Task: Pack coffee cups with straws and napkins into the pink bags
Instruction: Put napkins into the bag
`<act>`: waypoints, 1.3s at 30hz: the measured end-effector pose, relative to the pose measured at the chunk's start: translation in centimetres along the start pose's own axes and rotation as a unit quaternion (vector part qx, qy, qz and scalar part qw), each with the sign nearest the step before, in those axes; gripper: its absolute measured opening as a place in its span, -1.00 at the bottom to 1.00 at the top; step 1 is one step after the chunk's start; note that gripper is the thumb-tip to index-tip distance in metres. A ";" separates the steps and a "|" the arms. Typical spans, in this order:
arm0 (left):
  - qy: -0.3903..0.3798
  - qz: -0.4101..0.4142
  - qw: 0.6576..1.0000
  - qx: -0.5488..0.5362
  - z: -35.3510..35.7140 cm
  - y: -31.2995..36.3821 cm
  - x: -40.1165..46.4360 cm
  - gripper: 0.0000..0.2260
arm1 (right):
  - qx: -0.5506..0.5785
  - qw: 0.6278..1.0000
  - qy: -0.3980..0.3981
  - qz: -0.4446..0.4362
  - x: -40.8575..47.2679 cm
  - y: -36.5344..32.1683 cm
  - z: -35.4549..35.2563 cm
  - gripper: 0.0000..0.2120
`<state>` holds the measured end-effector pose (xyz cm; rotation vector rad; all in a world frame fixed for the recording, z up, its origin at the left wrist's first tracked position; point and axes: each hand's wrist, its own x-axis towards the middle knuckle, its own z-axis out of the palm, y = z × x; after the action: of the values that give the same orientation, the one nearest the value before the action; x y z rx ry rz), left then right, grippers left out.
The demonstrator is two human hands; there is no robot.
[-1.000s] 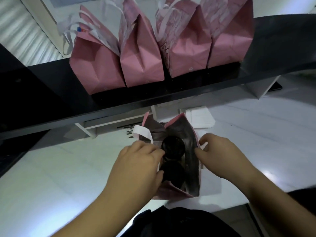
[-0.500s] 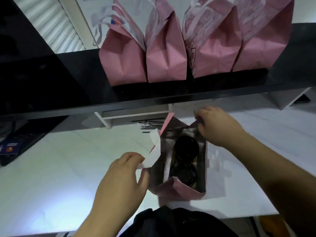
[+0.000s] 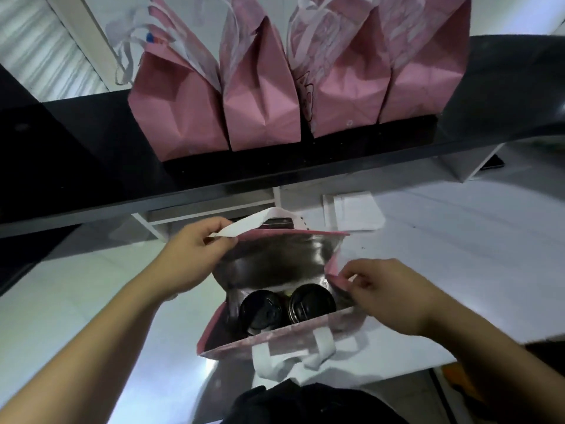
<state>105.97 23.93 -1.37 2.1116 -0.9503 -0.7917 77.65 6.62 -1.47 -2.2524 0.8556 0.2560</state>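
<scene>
Head view: open pink bag (image 3: 275, 338) on the tabletop (image 3: 76, 301) holds two lidded cups (image 3: 287, 310); left hand (image 3: 195, 258) pinches its far handle, right hand (image 3: 388, 295) its side edge. Behind it, four bags (image 3: 263, 108) stand packed, apparently; napkins (image 3: 354, 212) lie unused.

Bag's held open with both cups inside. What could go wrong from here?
The left hand holds only the far handle, the right hand a side edge of the open bag; an uneven pull might tilt the two cups or tear the paper. No straws or napkins show inside, so closing now may leave it incomplete.
</scene>
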 end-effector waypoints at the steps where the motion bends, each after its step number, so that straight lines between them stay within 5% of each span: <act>1: -0.021 -0.003 1.000 -0.013 -0.1 0.0 0.3 -0.71 | 0.006 1.000 -0.019 0.005 -0.3 0.2 0.2 -0.84; 4: -0.050 0.006 0.999 -0.016 0.2 -0.4 1.0 -0.68 | 0.057 0.997 -0.037 0.023 0.1 1.3 -0.7 -0.73; 8: -0.036 0.010 0.999 -0.026 0.6 -0.5 1.1 -0.69 | 0.135 0.986 0.073 0.067 4.2 4.5 -2.5 -0.78; 13: -0.001 0.001 0.999 -0.040 0.9 -0.2 1.0 -0.70 | -0.023 0.982 0.154 0.110 13.0 8.3 -1.9 -0.78; 24: 0.011 -0.026 0.998 -0.064 1.2 -0.5 1.5 -0.75 | -0.181 0.978 0.071 0.076 24.4 15.1 -0.1 -0.42; 30: 0.011 -0.039 0.996 -0.081 1.4 -0.2 1.3 -0.70 | -0.180 0.976 0.113 0.047 25.9 17.1 -0.3 -0.60; 35: 0.016 -0.045 0.996 -0.078 1.4 -0.1 1.4 -0.69 | -0.216 0.970 0.114 0.015 25.4 17.6 -0.2 -0.55; 39: 0.015 -0.052 0.996 -0.077 1.6 -0.1 1.4 -0.72 | -0.238 0.960 0.144 -0.004 25.7 18.0 0.4 -0.74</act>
<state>105.61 22.40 -2.72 2.0460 -0.7425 -0.8546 85.59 -15.73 -21.98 -2.7917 1.0192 0.1404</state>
